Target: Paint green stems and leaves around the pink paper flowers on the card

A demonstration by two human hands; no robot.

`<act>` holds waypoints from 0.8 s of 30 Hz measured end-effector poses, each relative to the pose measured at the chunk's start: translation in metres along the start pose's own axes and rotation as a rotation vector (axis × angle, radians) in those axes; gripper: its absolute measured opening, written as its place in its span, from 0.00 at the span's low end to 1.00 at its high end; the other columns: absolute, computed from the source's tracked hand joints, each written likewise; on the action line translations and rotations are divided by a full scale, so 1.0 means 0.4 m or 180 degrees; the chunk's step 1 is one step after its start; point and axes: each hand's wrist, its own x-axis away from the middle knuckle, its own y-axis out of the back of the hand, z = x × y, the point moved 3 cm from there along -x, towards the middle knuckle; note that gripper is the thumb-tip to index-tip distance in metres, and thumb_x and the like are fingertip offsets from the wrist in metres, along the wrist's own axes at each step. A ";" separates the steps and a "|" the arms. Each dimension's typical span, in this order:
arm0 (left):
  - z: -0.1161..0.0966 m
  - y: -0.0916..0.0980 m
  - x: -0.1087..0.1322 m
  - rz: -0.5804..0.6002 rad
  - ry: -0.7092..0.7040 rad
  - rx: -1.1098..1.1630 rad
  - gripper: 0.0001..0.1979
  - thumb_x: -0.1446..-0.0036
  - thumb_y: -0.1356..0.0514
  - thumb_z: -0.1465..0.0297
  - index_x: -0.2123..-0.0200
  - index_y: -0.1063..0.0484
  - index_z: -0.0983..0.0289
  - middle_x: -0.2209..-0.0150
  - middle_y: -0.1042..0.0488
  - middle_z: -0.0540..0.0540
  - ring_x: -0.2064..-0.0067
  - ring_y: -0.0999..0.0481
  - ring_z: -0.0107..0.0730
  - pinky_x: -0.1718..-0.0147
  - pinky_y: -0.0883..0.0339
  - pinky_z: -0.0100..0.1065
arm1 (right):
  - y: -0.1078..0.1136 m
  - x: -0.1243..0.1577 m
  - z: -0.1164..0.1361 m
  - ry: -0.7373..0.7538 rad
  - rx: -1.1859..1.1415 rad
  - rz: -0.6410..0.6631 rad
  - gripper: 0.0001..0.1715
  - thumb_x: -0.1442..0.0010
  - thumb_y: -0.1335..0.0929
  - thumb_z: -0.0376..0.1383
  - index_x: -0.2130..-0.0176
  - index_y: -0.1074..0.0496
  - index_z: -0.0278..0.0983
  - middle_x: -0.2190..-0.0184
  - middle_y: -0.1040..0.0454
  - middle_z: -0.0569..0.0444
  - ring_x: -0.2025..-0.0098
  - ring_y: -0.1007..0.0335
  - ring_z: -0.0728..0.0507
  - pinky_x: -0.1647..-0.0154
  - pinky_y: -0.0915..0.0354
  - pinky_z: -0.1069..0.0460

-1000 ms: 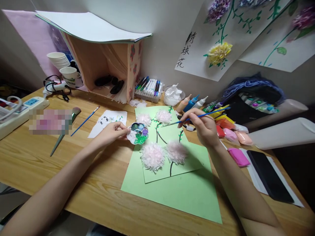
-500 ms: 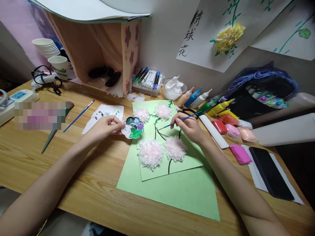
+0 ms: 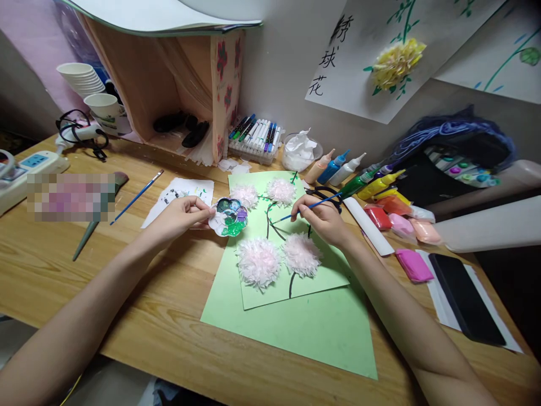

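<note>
My left hand (image 3: 186,217) pinches the rim of a flower-shaped paint palette (image 3: 228,217), whose wells hold green, purple and dark paint. In my right hand (image 3: 319,217) is a thin blue paintbrush (image 3: 291,215), its tip at a black painted stem on the light green paper (image 3: 262,300). Several fluffy pale pink paper flowers (image 3: 258,262) sit on this sheet, joined by black stems with small green leaves. Under it lies a larger green sheet (image 3: 304,344). A pair of black-handled scissors (image 3: 333,194) lies partly behind my right hand.
A paint-marked tissue (image 3: 169,194), another blue paintbrush (image 3: 137,197) and a wide brush (image 3: 91,234) lie left. Behind stand a marker box (image 3: 253,149), a bowl of tissue (image 3: 300,152) and paint bottles (image 3: 332,169). To the right are clay packs (image 3: 414,265) and a black phone (image 3: 462,299).
Hardly anything differs. The view has shifted slightly; both hands keep their holds, and the brush tip stays near the same stem.
</note>
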 end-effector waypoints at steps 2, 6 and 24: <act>-0.001 0.000 0.001 -0.0039 0.0003 -0.0018 0.14 0.61 0.29 0.65 0.76 0.31 0.63 0.77 0.23 0.51 0.73 0.23 0.28 0.67 0.26 0.30 | 0.001 0.000 0.001 0.0013 0.0018 0.0027 0.16 0.35 0.41 0.36 0.69 0.30 0.36 0.72 0.28 0.54 0.68 0.32 0.47 0.65 0.40 0.51; 0.000 0.002 0.001 -0.0032 -0.0003 -0.0035 0.14 0.61 0.29 0.64 0.76 0.31 0.63 0.77 0.23 0.51 0.73 0.23 0.28 0.66 0.26 0.30 | 0.006 0.001 -0.004 0.0003 0.0023 -0.0023 0.16 0.35 0.41 0.36 0.70 0.30 0.36 0.73 0.28 0.54 0.69 0.32 0.47 0.65 0.40 0.51; 0.011 0.008 -0.004 -0.0036 -0.0029 -0.0037 0.14 0.60 0.30 0.63 0.75 0.30 0.63 0.75 0.22 0.52 0.71 0.22 0.30 0.65 0.26 0.31 | 0.006 0.002 0.001 0.0008 0.0102 -0.0016 0.16 0.36 0.41 0.35 0.71 0.30 0.36 0.73 0.28 0.54 0.70 0.33 0.47 0.66 0.40 0.52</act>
